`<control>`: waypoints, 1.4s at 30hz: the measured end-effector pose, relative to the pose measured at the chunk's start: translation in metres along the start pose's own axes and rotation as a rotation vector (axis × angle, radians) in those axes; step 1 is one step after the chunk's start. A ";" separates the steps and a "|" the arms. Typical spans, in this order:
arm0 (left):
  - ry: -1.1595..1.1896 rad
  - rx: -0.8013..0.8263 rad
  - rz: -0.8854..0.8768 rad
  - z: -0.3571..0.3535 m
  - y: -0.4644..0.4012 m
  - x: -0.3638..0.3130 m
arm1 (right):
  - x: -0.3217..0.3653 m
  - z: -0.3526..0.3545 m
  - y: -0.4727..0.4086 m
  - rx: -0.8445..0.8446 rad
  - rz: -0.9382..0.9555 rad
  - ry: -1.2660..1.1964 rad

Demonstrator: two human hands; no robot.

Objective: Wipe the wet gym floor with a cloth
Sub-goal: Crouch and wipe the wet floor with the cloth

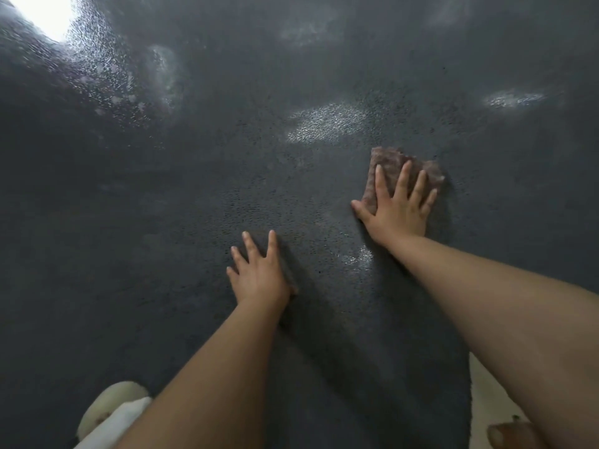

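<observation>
A person leans over a dark, speckled gym floor (194, 196), both bare arms stretched forward. The right hand (397, 209) lies flat on a brownish-pink cloth (387, 163), its grip spread wide, straight fingers pressing the fabric down while the thumb reaches out to the left onto the floor itself. The cloth sits to the upper right of centre, its far edge and right corner poking out past the fingertips. The left hand (259, 270) rests palm-down on bare floor, nearer the person and well apart from the cloth, fingers straight and splayed, holding nothing. Wet patches (324, 123) glisten just beyond the cloth, and a bright glare (48, 14) shines off the floor at the upper left.
</observation>
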State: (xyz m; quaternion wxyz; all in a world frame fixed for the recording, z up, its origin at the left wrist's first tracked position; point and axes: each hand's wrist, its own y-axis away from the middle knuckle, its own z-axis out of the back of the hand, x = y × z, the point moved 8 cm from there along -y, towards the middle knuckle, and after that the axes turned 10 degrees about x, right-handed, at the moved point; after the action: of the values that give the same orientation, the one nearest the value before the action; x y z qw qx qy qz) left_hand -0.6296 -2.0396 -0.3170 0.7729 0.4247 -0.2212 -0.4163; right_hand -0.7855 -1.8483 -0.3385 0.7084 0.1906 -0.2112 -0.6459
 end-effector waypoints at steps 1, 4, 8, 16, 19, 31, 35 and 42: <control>0.000 -0.004 -0.002 0.000 -0.001 0.000 | 0.002 -0.003 0.006 -0.014 0.012 0.006; -0.002 -0.015 -0.006 0.001 -0.004 0.000 | 0.012 -0.027 0.039 -0.060 0.051 0.008; -0.029 -0.028 0.018 0.001 -0.006 0.000 | 0.026 -0.081 0.121 -0.122 0.030 -0.068; -0.053 -0.017 0.016 0.000 -0.010 -0.003 | 0.036 -0.091 0.123 -0.156 -0.022 -0.041; -0.041 -0.006 0.013 0.001 -0.010 -0.005 | 0.039 -0.069 0.085 -0.144 -0.020 -0.040; -0.046 0.022 -0.028 -0.002 -0.013 -0.005 | 0.098 0.024 -0.050 -0.064 -0.012 -0.051; -0.044 0.025 -0.049 -0.002 -0.013 -0.004 | 0.145 0.017 -0.040 -0.023 0.256 0.054; 0.117 -0.037 -0.211 -0.001 -0.004 0.014 | 0.181 -0.032 0.031 0.044 0.699 0.350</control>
State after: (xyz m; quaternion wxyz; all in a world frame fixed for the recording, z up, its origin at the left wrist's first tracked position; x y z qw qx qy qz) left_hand -0.6230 -2.0518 -0.3206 0.7440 0.4548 -0.1222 -0.4739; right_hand -0.7288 -2.0252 -0.3388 0.9069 0.2296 -0.1529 -0.3186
